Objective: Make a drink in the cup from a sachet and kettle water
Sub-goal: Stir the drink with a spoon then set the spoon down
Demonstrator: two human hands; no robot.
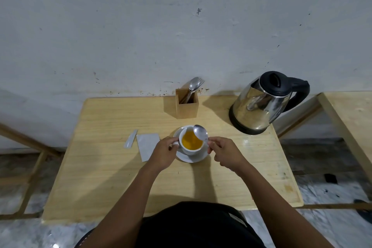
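1. The white cup (191, 143) stands on its white saucer (199, 158) near the middle of the wooden counter (112, 177), filled with clear orange-yellow liquid.
2. The left hand (163, 156) is closed on the cup's handle at its left side, steadying it.
3. The right hand (225, 154) pinches the stem of a metal spoon (200, 132), whose bowl is lifted above the cup's far right rim, clear of the liquid.
4. The step in hand looks like stirring, at or near its end: water is poured and the drink is evenly coloured.
5. The torn-open sachet (148, 145) lies flat just left of the saucer, with its torn-off strip (130, 138) beside it.
6. The next move probably calls for setting the spoon down, on the saucer or counter, without dripping or jogging the full cup.
7. The steel kettle (261, 104) with black lid and handle sits at the counter's back right corner, well apart from the cup.
8. A wooden cutlery holder (186, 106) with spoons and a fork stands at the back edge.
9. Behind is a scuffed pale wall (141, 26); a second wooden surface (350, 115) shows at right, over a marbled floor (20, 231).
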